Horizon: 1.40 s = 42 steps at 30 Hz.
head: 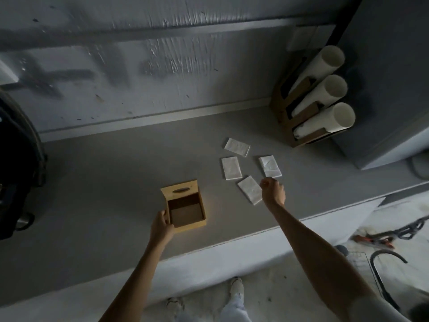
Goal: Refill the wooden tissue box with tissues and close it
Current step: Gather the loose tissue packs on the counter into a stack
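The wooden tissue box [185, 213] stands open and empty on the grey counter [104, 182], its slotted lid [180, 190] tipped back at the far side. My left hand [161, 225] grips the box at its near left corner. Several folded white tissues lie to the right of the box: one far [237, 147], one left [231, 168], one right [270, 166], one near [250, 189]. My right hand [273, 190] hovers with fingers curled just right of the near tissue and below the right one, holding nothing I can see.
A cardboard holder with three white paper rolls [325, 98] stands at the back right beside a grey cabinet [383, 89]. A dark bag [18, 163] sits at the left edge. The counter's front edge [209, 254] runs below my arms; tools lie on the floor [376, 238] at right.
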{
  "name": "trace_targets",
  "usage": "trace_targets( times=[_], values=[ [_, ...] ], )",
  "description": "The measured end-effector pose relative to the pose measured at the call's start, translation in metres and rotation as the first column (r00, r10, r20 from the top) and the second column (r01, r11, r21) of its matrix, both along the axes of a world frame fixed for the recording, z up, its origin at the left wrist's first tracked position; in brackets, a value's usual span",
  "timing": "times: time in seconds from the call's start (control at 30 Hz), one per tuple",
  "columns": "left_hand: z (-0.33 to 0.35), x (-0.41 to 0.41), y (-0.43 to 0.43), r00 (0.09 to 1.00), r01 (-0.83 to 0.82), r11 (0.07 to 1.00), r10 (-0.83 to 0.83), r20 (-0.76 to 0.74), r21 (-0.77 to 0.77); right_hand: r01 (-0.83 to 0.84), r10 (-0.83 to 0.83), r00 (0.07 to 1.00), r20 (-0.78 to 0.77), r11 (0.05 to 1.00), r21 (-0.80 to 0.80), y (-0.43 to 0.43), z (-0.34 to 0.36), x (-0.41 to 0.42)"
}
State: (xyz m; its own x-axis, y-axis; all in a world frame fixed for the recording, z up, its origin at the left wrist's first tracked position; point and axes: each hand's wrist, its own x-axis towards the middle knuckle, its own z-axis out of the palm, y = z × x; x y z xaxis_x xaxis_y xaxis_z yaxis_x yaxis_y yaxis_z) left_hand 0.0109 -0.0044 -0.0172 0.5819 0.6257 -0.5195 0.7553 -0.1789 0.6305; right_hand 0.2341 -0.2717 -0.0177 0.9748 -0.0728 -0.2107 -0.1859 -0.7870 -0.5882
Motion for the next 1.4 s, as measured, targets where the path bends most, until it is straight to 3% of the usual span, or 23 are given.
trace_targets(
  times=[0.33, 0.47, 0.63, 0.77, 0.9, 1.03, 1.2, 1.4],
  values=[
    [0.009, 0.001, -0.003, 0.991, 0.091, 0.989, -0.079, -0.106, 0.115, -0.046, 0.016, 0.992, -0.126, 0.969, -0.244, 0.012, -0.050, 0.015],
    [0.016, 0.002, -0.007, 0.989, 0.102, 0.989, -0.089, -0.119, 0.109, 0.000, -0.037, 0.987, -0.158, 0.973, -0.232, 0.011, -0.053, 0.020],
    [0.023, 0.000, -0.009, 0.993, 0.074, 0.995, -0.068, -0.093, 0.067, 0.030, -0.056, 0.964, -0.259, 0.994, -0.106, 0.004, -0.048, 0.021],
    [0.025, -0.002, -0.009, 0.996, 0.062, 0.996, -0.057, -0.074, 0.061, 0.131, -0.073, 0.934, -0.350, 0.980, 0.147, -0.020, -0.047, 0.028],
    [0.025, -0.001, -0.009, 0.996, 0.045, 0.998, -0.040, -0.080, 0.054, 0.249, -0.160, 0.942, -0.295, 0.922, 0.297, -0.042, -0.024, 0.069],
    [0.016, 0.000, -0.008, 0.996, 0.025, 0.997, -0.019, -0.087, 0.076, 0.228, -0.143, 0.959, -0.245, 0.904, 0.362, -0.044, 0.001, 0.123],
    [0.009, 0.001, -0.009, 0.995, -0.022, 0.995, 0.031, -0.096, 0.100, 0.159, -0.108, 0.960, -0.260, 0.970, 0.184, -0.053, -0.050, 0.165],
    [0.006, 0.003, -0.008, 0.992, -0.054, 0.993, 0.066, -0.106, 0.108, 0.075, -0.067, 0.967, -0.245, 0.997, 0.022, -0.039, -0.046, 0.144]
  ],
)
